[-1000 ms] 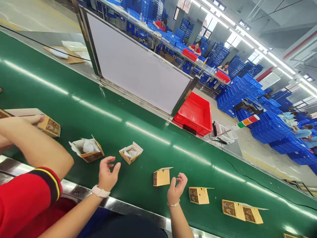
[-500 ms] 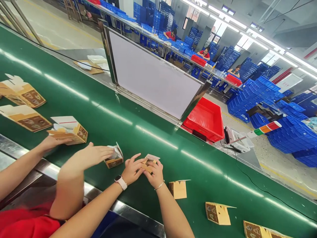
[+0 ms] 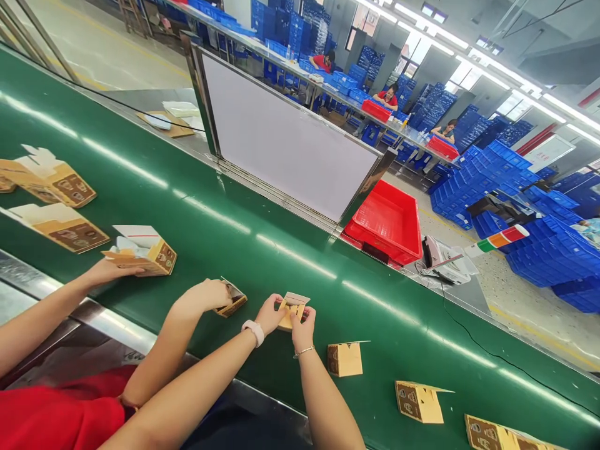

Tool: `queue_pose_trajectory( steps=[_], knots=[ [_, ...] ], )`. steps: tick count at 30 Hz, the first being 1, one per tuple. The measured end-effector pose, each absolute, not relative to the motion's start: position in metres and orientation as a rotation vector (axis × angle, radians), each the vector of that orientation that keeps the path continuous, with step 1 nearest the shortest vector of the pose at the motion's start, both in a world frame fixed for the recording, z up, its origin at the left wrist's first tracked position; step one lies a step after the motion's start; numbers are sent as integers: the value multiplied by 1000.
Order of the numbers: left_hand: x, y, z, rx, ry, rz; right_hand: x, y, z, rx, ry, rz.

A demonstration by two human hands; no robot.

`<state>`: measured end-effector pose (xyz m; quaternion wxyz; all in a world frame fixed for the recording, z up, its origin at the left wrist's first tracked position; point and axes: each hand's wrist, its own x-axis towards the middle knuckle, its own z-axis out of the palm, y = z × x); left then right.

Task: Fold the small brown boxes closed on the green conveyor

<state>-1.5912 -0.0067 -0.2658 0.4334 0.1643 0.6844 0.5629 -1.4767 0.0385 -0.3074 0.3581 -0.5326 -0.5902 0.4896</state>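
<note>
Left hand [image 3: 268,315], right hand [image 3: 303,329], both grips closed on small carton [image 3: 293,311] between them; seemingly firm

Your left hand [image 3: 269,315] and right hand [image 3: 302,329] hide most of the small carton [image 3: 293,310] in your grip; far right of it, another carton [image 3: 492,434] runs off the bottom edge.

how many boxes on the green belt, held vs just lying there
Cardboard box held by the person's left hand and right hand: 1
Cardboard boxes under a co-worker's hands: 2
Untouched cardboard boxes on the green conveyor belt: 6
Total: 9 (the far-right box may be two)
</note>
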Motion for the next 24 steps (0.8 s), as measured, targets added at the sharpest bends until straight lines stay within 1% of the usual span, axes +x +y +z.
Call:
queue_pose_trajectory(
  steps=[2,4,7,8,11,13,15,19,21,24],
  knots=[
    [-1588,-6,-261,375,1698,1411,-1469,37,-299,-1406,-1513,1219],
    [-1583,-20,-257,362,1724,1450,-1459,26,-285,-1381,-1536,1026],
    [-1570,-64,-260,507,1893,1554,-1445,-4,-260,-1067,-1729,690],
    [-1565,-81,-263,571,1971,1598,-1444,-15,-253,-918,-1818,664],
    [-1564,-114,-276,479,2229,1852,-1454,-41,-243,-574,-2044,822],
    [-1579,-115,-281,267,2351,2014,-1470,-46,-247,-451,-2156,864],
    [-1604,-106,-281,203,2320,2066,-1490,-44,-256,-421,-2287,809],
    [-1647,-91,-274,697,2011,1869,-1516,-25,-267,-603,-2626,726],
    [-1654,-96,-274,946,2008,1722,-1519,-15,-267,-642,-2720,720],
    [-1650,-109,-278,1194,2123,1493,-1517,-2,-265,-570,-2726,759]
  ],
)
